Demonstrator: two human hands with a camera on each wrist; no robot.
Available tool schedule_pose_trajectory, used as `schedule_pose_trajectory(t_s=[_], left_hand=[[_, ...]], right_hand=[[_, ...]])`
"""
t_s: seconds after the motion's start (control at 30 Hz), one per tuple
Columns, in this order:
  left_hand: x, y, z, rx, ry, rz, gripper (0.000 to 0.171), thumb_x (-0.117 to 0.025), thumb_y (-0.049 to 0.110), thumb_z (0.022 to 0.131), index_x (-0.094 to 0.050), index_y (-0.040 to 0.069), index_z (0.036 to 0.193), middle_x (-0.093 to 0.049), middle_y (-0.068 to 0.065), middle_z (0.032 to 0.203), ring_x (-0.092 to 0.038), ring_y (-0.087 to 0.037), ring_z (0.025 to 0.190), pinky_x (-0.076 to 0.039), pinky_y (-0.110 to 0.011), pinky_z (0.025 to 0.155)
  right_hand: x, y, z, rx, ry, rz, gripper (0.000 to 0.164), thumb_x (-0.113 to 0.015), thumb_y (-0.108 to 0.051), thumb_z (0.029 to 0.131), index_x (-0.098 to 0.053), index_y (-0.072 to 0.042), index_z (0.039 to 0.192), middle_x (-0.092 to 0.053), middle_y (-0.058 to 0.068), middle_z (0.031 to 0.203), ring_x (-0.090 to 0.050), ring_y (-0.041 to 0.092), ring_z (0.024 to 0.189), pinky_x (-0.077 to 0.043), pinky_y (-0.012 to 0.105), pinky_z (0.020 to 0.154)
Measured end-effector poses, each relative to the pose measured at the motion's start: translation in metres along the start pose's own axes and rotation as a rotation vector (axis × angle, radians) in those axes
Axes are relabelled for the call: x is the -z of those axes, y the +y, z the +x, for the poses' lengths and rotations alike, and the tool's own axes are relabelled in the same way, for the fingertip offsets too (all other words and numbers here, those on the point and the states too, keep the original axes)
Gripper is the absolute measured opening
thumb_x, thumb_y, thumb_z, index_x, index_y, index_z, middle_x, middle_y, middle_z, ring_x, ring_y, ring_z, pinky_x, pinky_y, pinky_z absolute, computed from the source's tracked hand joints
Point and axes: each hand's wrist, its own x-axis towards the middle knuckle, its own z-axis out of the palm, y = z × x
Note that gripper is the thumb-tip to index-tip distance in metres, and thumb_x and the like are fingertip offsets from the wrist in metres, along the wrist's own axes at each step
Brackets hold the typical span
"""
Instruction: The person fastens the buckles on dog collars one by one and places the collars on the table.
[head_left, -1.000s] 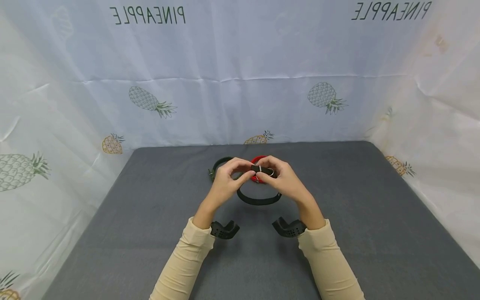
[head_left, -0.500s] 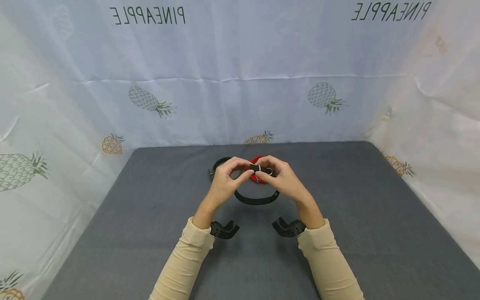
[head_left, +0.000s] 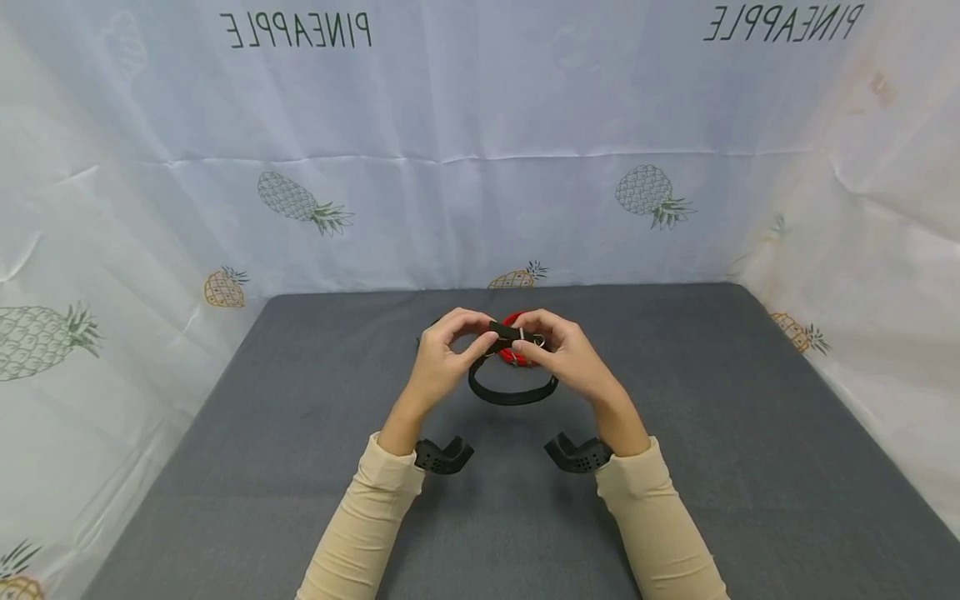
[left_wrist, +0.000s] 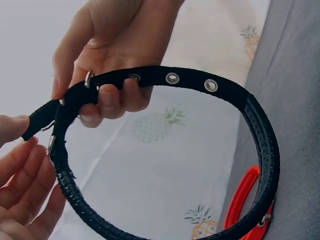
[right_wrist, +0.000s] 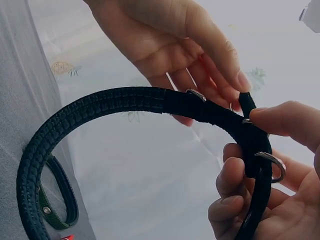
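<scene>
Both hands hold up a black collar (head_left: 512, 397) that hangs as a buckled-looking loop above the grey table. My left hand (head_left: 438, 358) pinches the strap's free end between thumb and fingers. My right hand (head_left: 562, 354) grips the collar beside its metal D-ring (right_wrist: 272, 166). Metal-rimmed holes (left_wrist: 172, 78) run along the strap in the left wrist view. A red collar (head_left: 517, 360) lies behind the hands, partly covered. A dark green collar (right_wrist: 55, 215) shows through the loop in the right wrist view; in the head view my left hand hides most of it.
The grey tabletop (head_left: 300, 433) spreads around the arms. White curtains with pineapple prints (head_left: 480, 125) stand behind it and at both sides. Black mounts (head_left: 444, 456) sit on the wrists.
My left hand has shifted slightly left, and more of the strap end now shows between the hands. My right hand stays nearly in place. The green collar is now mostly covered.
</scene>
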Motion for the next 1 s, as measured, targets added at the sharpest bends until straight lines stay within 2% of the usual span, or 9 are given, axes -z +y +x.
schedule_pose_trajectory(t_s=[0.13, 0.27, 0.4, 0.6, 0.73, 0.83, 0.9, 1.0], left_hand=[[0.006, 0.0, 0.001, 0.004, 0.041, -0.04, 0.017, -0.064, -0.002, 0.088, -0.065, -0.005, 0.105, -0.063, -0.021, 0.103, -0.062, -0.006, 0.096, -0.053, -0.021, 0.092], [0.011, 0.001, 0.003, 0.017, 0.092, -0.075, 0.016, -0.063, -0.003, 0.089, -0.064, -0.009, 0.104, -0.062, -0.024, 0.103, -0.058, 0.003, 0.095, -0.051, -0.016, 0.09], [0.014, 0.001, 0.004, 0.036, 0.114, -0.097, 0.016, -0.062, -0.003, 0.089, -0.062, -0.011, 0.103, -0.061, -0.025, 0.102, -0.057, 0.004, 0.093, -0.049, -0.014, 0.087], [0.015, 0.0, 0.003, 0.057, 0.103, -0.114, 0.017, -0.06, -0.004, 0.09, -0.061, -0.011, 0.105, -0.061, -0.025, 0.105, -0.058, 0.003, 0.094, -0.049, -0.013, 0.088], [0.015, -0.001, 0.003, 0.057, 0.094, -0.128, 0.02, -0.06, -0.004, 0.09, -0.061, -0.011, 0.108, -0.06, -0.026, 0.107, -0.058, 0.003, 0.094, -0.049, -0.013, 0.087], [0.016, -0.001, 0.003, 0.068, 0.081, -0.137, 0.022, -0.06, -0.004, 0.09, -0.06, -0.01, 0.112, -0.06, -0.024, 0.11, -0.058, 0.002, 0.095, -0.049, -0.014, 0.087], [0.016, 0.0, 0.002, 0.083, 0.076, -0.146, 0.024, -0.06, -0.003, 0.091, -0.06, -0.009, 0.113, -0.062, -0.018, 0.109, -0.059, 0.002, 0.096, -0.049, -0.014, 0.086], [0.016, -0.001, 0.002, 0.106, 0.071, -0.159, 0.025, -0.061, 0.0, 0.091, -0.06, -0.009, 0.114, -0.062, -0.003, 0.106, -0.06, 0.0, 0.095, -0.049, -0.015, 0.085]], right_hand=[[0.002, 0.0, 0.0, -0.011, 0.009, 0.022, 0.02, -0.06, -0.005, 0.093, -0.057, 0.003, 0.111, -0.06, -0.002, 0.094, -0.056, 0.015, 0.072, -0.047, 0.026, 0.066], [0.004, 0.001, 0.0, -0.036, 0.021, 0.041, 0.02, -0.061, -0.005, 0.093, -0.057, 0.003, 0.111, -0.061, 0.001, 0.095, -0.057, 0.008, 0.072, -0.048, 0.025, 0.067], [0.005, 0.002, 0.0, -0.052, 0.026, 0.039, 0.021, -0.061, -0.006, 0.093, -0.057, 0.002, 0.112, -0.062, 0.005, 0.098, -0.058, 0.009, 0.074, -0.048, 0.027, 0.069], [0.005, 0.003, 0.0, -0.052, 0.039, 0.025, 0.021, -0.06, -0.006, 0.093, -0.057, 0.001, 0.112, -0.062, -0.002, 0.096, -0.057, 0.012, 0.074, -0.044, 0.03, 0.068], [0.004, 0.002, 0.0, -0.046, 0.047, 0.025, 0.02, -0.059, -0.006, 0.093, -0.057, 0.001, 0.112, -0.064, 0.009, 0.098, -0.06, 0.015, 0.075, -0.046, 0.029, 0.069], [0.005, 0.001, 0.0, -0.045, 0.057, 0.035, 0.02, -0.059, -0.005, 0.094, -0.057, 0.002, 0.113, -0.063, 0.014, 0.099, -0.06, 0.01, 0.075, -0.049, 0.026, 0.069], [0.005, 0.002, 0.0, -0.042, 0.063, 0.041, 0.021, -0.058, -0.005, 0.094, -0.056, 0.003, 0.113, -0.062, 0.011, 0.097, -0.058, 0.007, 0.073, -0.049, 0.024, 0.068], [0.005, 0.002, -0.001, -0.038, 0.07, 0.052, 0.022, -0.058, -0.004, 0.094, -0.056, 0.003, 0.114, -0.061, 0.003, 0.095, -0.053, 0.006, 0.069, -0.048, 0.024, 0.065]])
